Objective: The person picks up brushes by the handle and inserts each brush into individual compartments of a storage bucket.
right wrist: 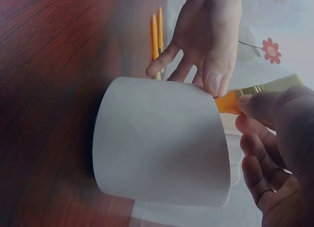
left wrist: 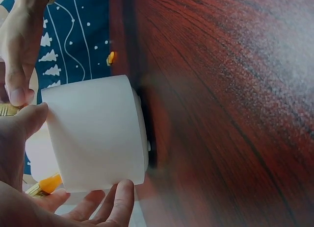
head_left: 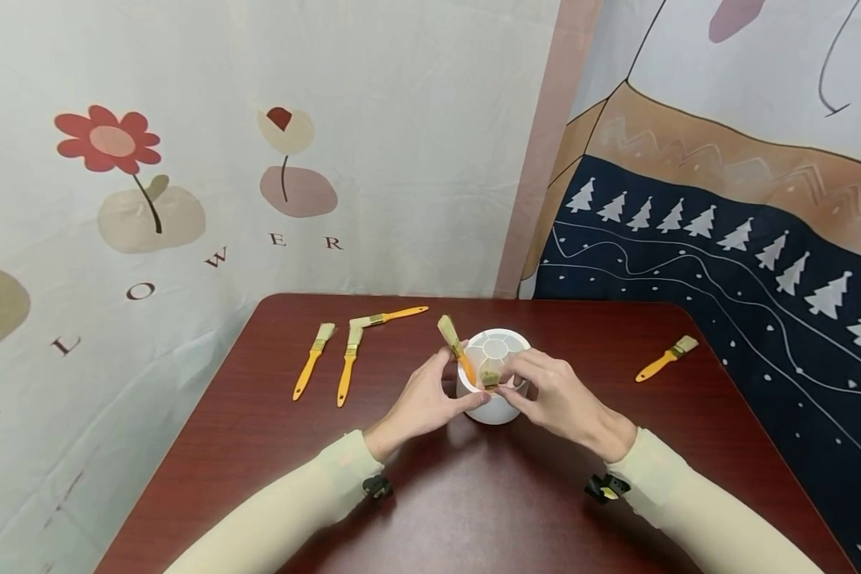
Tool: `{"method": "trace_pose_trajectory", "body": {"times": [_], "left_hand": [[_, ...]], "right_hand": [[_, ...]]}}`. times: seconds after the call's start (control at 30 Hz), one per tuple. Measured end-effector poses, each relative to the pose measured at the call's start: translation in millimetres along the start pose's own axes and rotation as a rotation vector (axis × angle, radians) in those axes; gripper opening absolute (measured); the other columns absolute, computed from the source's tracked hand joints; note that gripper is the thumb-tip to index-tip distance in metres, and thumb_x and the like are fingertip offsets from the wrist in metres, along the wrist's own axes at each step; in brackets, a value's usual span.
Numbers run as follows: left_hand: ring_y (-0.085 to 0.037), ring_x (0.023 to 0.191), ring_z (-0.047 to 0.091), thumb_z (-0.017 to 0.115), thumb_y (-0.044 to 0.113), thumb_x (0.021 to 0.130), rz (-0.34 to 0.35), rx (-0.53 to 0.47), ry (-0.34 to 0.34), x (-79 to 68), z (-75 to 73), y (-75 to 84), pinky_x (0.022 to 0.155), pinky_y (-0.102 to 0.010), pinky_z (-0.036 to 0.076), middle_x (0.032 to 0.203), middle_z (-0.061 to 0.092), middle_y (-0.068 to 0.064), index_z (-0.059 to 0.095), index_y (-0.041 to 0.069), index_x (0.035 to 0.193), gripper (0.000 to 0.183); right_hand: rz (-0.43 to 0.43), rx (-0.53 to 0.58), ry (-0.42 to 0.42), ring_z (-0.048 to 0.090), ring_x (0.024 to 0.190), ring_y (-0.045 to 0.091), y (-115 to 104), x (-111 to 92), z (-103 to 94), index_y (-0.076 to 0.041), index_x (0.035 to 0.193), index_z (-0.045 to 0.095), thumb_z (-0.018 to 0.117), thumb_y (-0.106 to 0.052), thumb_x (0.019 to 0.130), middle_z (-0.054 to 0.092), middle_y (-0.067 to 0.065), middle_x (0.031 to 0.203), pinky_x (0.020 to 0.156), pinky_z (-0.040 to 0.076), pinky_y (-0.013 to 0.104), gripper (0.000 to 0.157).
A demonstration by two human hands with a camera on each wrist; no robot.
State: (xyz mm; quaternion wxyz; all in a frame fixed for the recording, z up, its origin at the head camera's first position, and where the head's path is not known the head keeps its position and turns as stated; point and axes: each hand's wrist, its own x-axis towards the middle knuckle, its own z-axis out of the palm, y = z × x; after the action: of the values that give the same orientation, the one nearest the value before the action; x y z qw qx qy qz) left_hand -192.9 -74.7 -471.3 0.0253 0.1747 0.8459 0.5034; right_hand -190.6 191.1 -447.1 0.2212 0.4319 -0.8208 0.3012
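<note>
ok, left hand [head_left: 428,397] at 8 o'clock of the white holder [head_left: 494,410], thumb and fingers curved against its wall, bracing. right hand [head_left: 568,405] at 4, mostly closed, pinching a brush [head_left: 490,377] near its metal band, bristles up, at the rim's 6. reads as slotting that brush into a near-side compartment; next move probably calls for lowering it straight, light grip, then release. holder looks smooth, round, upright, spoke dividers about a central ring; sits toward 12 on the dark red table [head_left: 473,510]. second brush [head_left: 449,333] leans in it, bristles out toward 11. farther out: three loose brushes [head_left: 347,369] around 9 to 10, lone brush [head_left: 665,359] at 3.
</note>
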Motion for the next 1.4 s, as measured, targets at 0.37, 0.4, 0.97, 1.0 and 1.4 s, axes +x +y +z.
{"method": "trace_pose_trajectory", "body": {"times": [0.37,0.4,0.97,1.0,1.4], "left_hand": [[-0.034,0.136,0.080,0.098,0.039,0.095,0.007,0.036,0.007,-0.7,1.5,-1.1,0.115,-0.059,0.064,0.161,0.072,-0.009,0.050,0.020,0.176,0.096],[-0.035,0.135,0.080,0.099,0.038,0.095,0.013,0.036,0.010,-0.5,1.9,-1.9,0.115,-0.059,0.064,0.161,0.072,-0.009,0.051,0.019,0.176,0.095],[-0.040,0.137,0.077,0.100,0.028,0.095,0.037,-0.033,-0.040,4.3,-1.1,-5.9,0.115,-0.063,0.063,0.162,0.071,-0.012,0.050,0.016,0.175,0.095],[-0.040,0.138,0.077,0.100,0.027,0.095,0.034,-0.039,-0.045,4.7,-1.3,-6.1,0.116,-0.063,0.063,0.163,0.070,-0.012,0.050,0.016,0.175,0.095],[-0.037,0.153,0.059,0.095,0.018,0.096,-0.066,-0.195,-0.139,10.4,-5.2,-6.8,0.124,-0.064,0.055,0.172,0.061,-0.012,0.045,0.022,0.179,0.097]], "right_hand": [[-0.021,0.003,0.025,0.074,0.086,0.011,-1,-2,-1.3,-0.011,0.115,0.085,0.102,-0.002,0.086,0.084,0.001,0.106,0.071,0.061,0.018,0.034],[-0.014,0.001,0.023,0.074,0.087,0.011,-1,-3,-2.0,-0.011,0.115,0.086,0.103,-0.003,0.087,0.084,0.001,0.106,0.072,0.061,0.016,0.034],[0.139,-0.066,0.092,0.073,0.094,0.013,5,-16,-21.1,-0.014,0.119,0.087,0.099,-0.003,0.090,0.084,-0.002,0.108,0.092,0.064,0.015,0.033],[0.150,-0.068,0.097,0.074,0.095,0.013,7,-17,-22.1,-0.014,0.119,0.087,0.099,-0.003,0.091,0.084,-0.002,0.109,0.094,0.064,0.015,0.033],[0.279,-0.112,0.140,0.081,0.105,0.017,29,-34,-37.1,-0.018,0.119,0.088,0.095,-0.006,0.096,0.086,-0.003,0.113,0.103,0.053,0.002,0.026]]}}
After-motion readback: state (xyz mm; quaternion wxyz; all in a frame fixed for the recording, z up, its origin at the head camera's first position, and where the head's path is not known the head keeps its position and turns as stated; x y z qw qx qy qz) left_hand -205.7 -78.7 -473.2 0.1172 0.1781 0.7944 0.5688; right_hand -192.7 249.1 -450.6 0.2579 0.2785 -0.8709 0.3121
